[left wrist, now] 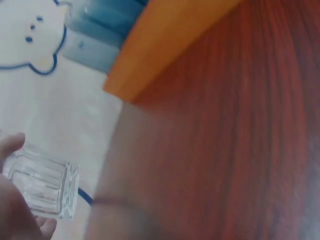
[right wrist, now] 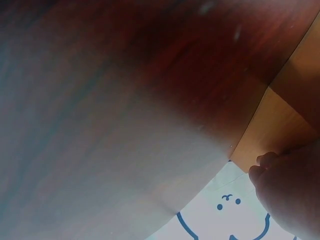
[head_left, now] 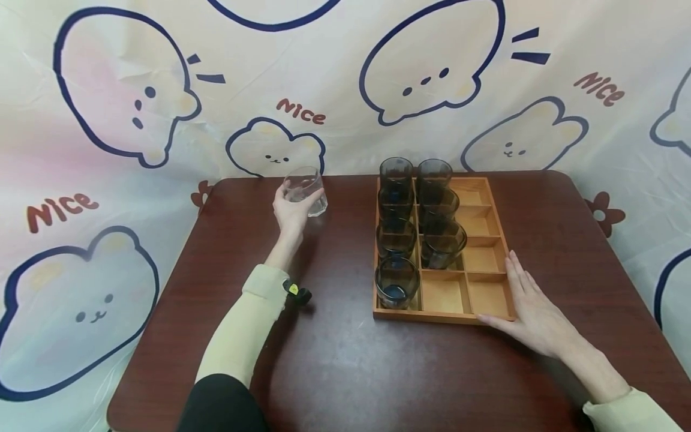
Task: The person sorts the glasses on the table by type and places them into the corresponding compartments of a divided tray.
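Note:
My left hand point(head_left: 292, 211) grips a clear glass point(head_left: 317, 205) near the table's far edge, left of the tray, with the thumb on its right side. The left wrist view shows the same glass point(left wrist: 42, 182) with vertical facets and a thick base. A wooden tray point(head_left: 432, 317) divided into compartments holds several dark tinted glasses point(head_left: 396, 282) along its left and middle columns. Extended fingers of my right hand point(head_left: 540, 321) lie along the tray's right side, the thumb at its near right corner. In the right wrist view the fingers point(right wrist: 267, 160) touch the wooden side.
The dark red-brown table point(head_left: 324, 366) has rounded corners. Behind and beside it hangs a pale sheet point(head_left: 345, 72) printed with cartoon bears. A small dark device point(head_left: 297, 293) is strapped at the left wrist.

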The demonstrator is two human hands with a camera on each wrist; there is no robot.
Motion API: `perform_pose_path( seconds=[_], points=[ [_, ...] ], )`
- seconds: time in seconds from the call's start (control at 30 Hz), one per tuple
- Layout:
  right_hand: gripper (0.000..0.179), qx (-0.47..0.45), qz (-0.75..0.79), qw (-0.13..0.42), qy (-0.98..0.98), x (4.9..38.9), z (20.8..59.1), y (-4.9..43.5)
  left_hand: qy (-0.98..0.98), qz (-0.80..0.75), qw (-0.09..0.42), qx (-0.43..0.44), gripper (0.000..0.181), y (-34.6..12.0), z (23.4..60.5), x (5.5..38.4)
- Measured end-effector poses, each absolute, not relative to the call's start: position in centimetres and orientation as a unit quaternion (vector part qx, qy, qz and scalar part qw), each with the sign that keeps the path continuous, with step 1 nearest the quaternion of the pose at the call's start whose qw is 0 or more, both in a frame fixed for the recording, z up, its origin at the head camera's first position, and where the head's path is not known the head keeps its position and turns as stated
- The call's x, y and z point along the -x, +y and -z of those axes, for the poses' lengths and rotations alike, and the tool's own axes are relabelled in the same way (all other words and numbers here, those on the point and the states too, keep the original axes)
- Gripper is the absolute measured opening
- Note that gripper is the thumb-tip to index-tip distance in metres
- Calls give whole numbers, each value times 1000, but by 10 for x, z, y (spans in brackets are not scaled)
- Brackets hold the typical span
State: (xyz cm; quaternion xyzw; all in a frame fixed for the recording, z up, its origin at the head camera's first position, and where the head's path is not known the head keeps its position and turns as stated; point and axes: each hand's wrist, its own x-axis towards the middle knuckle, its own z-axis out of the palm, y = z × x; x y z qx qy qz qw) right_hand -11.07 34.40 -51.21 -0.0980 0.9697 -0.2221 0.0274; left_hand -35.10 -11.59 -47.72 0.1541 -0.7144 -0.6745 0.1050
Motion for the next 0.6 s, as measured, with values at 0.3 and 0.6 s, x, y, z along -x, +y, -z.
perform_pose_path(
  seconds=[0.3, 0.6],
  points=[
    [130, 93, 224, 29, 970, 110, 512, 343, -707, 699, 84, -60, 73, -90, 434, 330],
    [129, 97, 224, 24, 969, 110, 513, 344, -719, 693, 50, -7, 75, -66, 401, 312]
  ],
)
